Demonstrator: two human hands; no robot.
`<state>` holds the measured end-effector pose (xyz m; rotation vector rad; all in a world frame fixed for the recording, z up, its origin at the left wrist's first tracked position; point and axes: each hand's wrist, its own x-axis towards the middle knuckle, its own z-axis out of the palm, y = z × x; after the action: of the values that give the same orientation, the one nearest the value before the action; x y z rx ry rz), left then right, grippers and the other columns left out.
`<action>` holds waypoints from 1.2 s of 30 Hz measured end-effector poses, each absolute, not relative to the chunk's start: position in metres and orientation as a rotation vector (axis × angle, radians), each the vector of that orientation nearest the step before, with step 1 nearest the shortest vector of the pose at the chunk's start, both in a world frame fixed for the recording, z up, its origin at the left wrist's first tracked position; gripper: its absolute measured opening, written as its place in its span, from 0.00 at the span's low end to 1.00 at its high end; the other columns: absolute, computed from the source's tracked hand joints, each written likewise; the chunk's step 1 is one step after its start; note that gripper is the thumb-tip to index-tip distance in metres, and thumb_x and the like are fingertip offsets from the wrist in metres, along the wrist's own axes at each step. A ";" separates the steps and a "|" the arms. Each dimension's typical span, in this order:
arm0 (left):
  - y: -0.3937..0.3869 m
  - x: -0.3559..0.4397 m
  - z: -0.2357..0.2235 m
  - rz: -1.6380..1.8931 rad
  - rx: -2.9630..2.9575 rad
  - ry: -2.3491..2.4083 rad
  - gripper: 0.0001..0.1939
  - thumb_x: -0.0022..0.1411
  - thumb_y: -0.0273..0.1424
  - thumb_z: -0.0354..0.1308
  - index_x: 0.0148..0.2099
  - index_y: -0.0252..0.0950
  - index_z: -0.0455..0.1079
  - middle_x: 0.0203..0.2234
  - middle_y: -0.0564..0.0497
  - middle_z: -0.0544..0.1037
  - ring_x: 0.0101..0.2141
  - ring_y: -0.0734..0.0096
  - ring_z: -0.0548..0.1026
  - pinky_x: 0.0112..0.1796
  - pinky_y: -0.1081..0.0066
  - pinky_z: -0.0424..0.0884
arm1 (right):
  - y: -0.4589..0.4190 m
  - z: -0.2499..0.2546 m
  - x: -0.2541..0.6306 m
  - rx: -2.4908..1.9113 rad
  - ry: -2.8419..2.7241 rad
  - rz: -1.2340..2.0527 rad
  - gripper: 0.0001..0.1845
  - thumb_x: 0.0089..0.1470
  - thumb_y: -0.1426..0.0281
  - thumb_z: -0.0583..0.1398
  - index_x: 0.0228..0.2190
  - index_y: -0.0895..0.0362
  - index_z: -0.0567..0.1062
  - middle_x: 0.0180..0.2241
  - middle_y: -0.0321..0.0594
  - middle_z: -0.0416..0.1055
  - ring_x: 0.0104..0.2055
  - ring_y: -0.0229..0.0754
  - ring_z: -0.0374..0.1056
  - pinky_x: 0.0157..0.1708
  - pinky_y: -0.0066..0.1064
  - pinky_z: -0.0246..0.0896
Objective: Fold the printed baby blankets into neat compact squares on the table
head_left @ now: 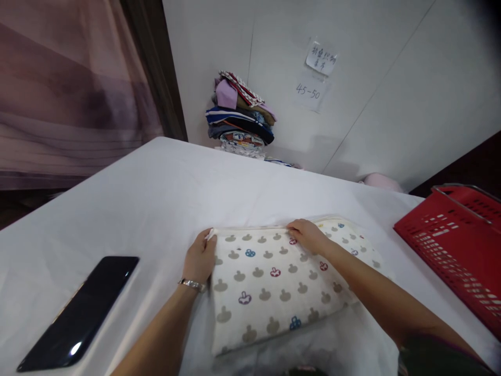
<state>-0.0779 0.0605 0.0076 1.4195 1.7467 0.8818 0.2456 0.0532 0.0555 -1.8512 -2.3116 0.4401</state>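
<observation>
A cream cloth (270, 282) printed with grey, blue, red and purple mushroom shapes lies folded on the white-covered table (164, 209). My left hand (199, 258) pinches its far left corner between thumb and fingers. Along the far edge, my right hand (309, 236) grips the fabric a little right of the middle. The cloth's right part passes under my right forearm and shows again beyond it. A metal bracelet circles my left wrist.
On the left lies a dark, glossy flat object (80, 313). A red plastic basket (456, 250) stands at the right. Behind the table's far edge rises a stack of folded fabrics (240, 115) against the wall. Paper notes (321, 58) hang there. A pinkish curtain (74, 89) covers the left.
</observation>
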 end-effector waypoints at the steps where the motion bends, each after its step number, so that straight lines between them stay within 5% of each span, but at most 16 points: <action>1: 0.061 -0.078 0.007 0.885 1.422 1.747 0.24 0.57 0.44 0.47 0.51 0.38 0.67 0.27 0.52 0.76 0.27 0.66 0.73 0.29 0.70 0.67 | 0.056 0.056 0.243 -1.874 -2.340 0.419 0.11 0.56 0.72 0.54 0.37 0.54 0.75 0.37 0.40 0.73 0.40 0.43 0.65 0.41 0.33 0.56; 11: 0.060 -0.077 0.009 0.905 1.435 1.748 0.23 0.57 0.44 0.47 0.49 0.38 0.68 0.26 0.52 0.76 0.27 0.67 0.72 0.29 0.69 0.66 | 0.072 0.065 0.234 -1.979 -2.551 0.388 0.09 0.53 0.73 0.54 0.30 0.56 0.75 0.34 0.41 0.74 0.37 0.42 0.66 0.35 0.29 0.54; 18: 0.059 -0.076 0.010 0.897 1.409 1.739 0.23 0.56 0.43 0.47 0.50 0.38 0.67 0.27 0.52 0.76 0.28 0.66 0.73 0.30 0.69 0.66 | 0.075 0.076 0.228 -2.099 -2.654 0.447 0.10 0.53 0.71 0.54 0.36 0.55 0.74 0.35 0.39 0.74 0.34 0.39 0.67 0.31 0.27 0.53; 32: 0.058 -0.073 0.010 0.890 1.459 1.757 0.24 0.59 0.42 0.45 0.54 0.39 0.64 0.23 0.53 0.73 0.27 0.66 0.73 0.28 0.69 0.66 | 0.065 0.068 0.232 -1.774 -2.730 0.093 0.07 0.55 0.75 0.55 0.28 0.58 0.72 0.35 0.43 0.70 0.41 0.42 0.62 0.40 0.30 0.54; 36: 0.055 -0.074 0.014 0.899 1.587 1.776 0.23 0.60 0.40 0.46 0.56 0.39 0.63 0.35 0.49 0.77 0.34 0.65 0.75 0.36 0.68 0.69 | 0.054 0.056 0.238 -1.649 -2.662 0.031 0.09 0.57 0.76 0.53 0.30 0.58 0.72 0.35 0.44 0.70 0.40 0.43 0.62 0.41 0.33 0.55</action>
<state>-0.0738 0.0554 0.0140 1.5870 1.7755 0.8990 0.2385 0.0541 0.0560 -1.6489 -2.6624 0.0305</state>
